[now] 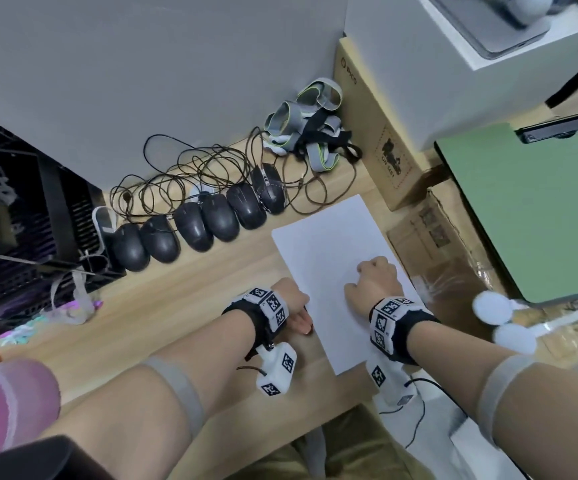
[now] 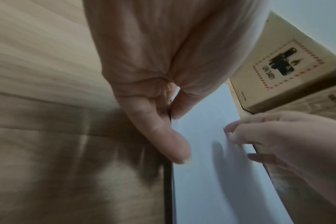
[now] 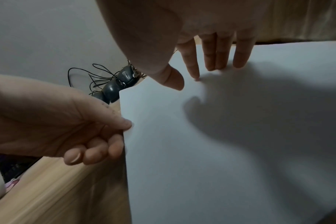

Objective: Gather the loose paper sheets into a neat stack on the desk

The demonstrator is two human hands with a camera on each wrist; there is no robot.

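White paper sheets (image 1: pixel 329 251) (image 2: pixel 201 189) (image 3: pixel 211 159) lie as one pile on the wooden desk (image 1: pixel 176 306), slanted away to the right. My left hand (image 1: pixel 292 306) (image 2: pixel 169 121) (image 3: pixel 90 131) is at the pile's left long edge. Its thumb lies on top and its curled fingers sit against the edge, pinching it. My right hand (image 1: pixel 374 278) (image 2: pixel 278 144) (image 3: pixel 205 63) is over the middle of the sheets. Its straight fingers (image 3: pixel 240 57) point down, with their tips touching the top sheet. How many sheets lie in the pile is hidden.
A row of several black computer mice (image 1: pixel 204 220) with tangled cables (image 1: pixel 194 168) lies behind the paper, grey straps (image 1: pixel 311 129) beyond. Cardboard boxes (image 1: pixel 377 133) (image 1: pixel 446 244) and a green board (image 1: pixel 536 209) crowd the right. A black rack (image 1: pixel 21 220) stands left.
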